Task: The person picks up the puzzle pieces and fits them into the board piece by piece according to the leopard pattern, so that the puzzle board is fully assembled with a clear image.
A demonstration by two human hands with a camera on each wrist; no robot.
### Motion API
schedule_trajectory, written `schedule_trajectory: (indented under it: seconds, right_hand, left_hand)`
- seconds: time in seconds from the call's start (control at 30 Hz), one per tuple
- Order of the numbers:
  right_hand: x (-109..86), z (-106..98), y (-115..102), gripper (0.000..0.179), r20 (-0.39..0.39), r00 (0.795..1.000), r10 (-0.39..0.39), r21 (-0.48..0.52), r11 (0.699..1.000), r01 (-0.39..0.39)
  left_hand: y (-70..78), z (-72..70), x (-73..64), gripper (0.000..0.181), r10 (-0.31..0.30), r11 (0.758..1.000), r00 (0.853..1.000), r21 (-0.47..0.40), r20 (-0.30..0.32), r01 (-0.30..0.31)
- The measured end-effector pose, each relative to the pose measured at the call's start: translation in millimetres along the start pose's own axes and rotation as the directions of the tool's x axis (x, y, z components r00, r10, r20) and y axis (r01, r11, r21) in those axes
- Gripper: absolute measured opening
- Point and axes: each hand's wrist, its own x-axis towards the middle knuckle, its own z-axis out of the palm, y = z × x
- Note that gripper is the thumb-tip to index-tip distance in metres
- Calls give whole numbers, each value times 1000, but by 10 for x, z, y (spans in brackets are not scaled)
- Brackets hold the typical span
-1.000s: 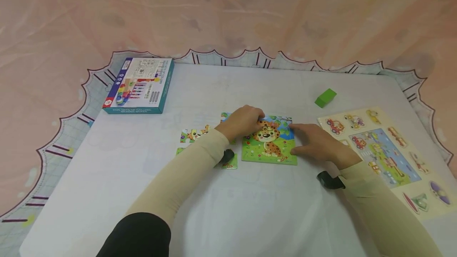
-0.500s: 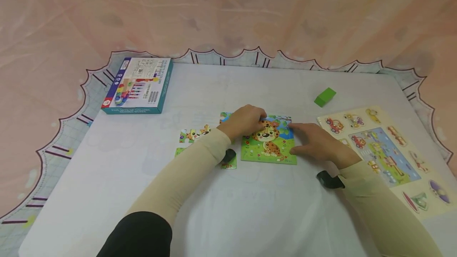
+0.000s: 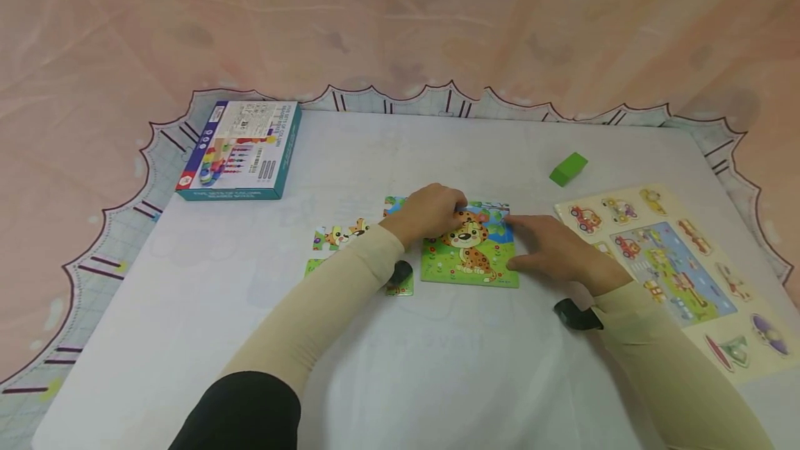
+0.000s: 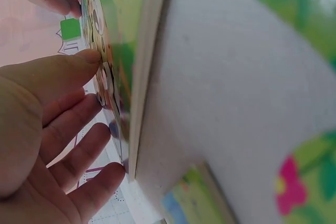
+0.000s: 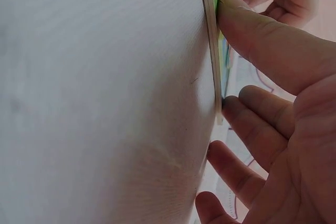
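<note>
Fingers [image 4: 84, 150] parted, gripping nothing, your left hand [image 3: 428, 210] and right hand [image 3: 553, 250] touch the leopard puzzle [image 3: 470, 248].
Uneven pushing could bump pieces [image 3: 403, 289] left of it.

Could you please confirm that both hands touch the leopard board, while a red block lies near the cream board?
Not quite: the head view shows the block is green, not red. The left hand and right hand both touch the leopard board, and the block lies near the cream board.
</note>
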Motion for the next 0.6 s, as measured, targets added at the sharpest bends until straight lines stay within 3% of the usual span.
schedule_trajectory:
  seconds: [0.6]
  right_hand:
    - [9, -3, -4, 79, 5, 1000, 0, -20, 1000, 0]
  left_hand:
    - [-28, -4, -68, 38, -13, 1000, 1000, 4, -5, 13]
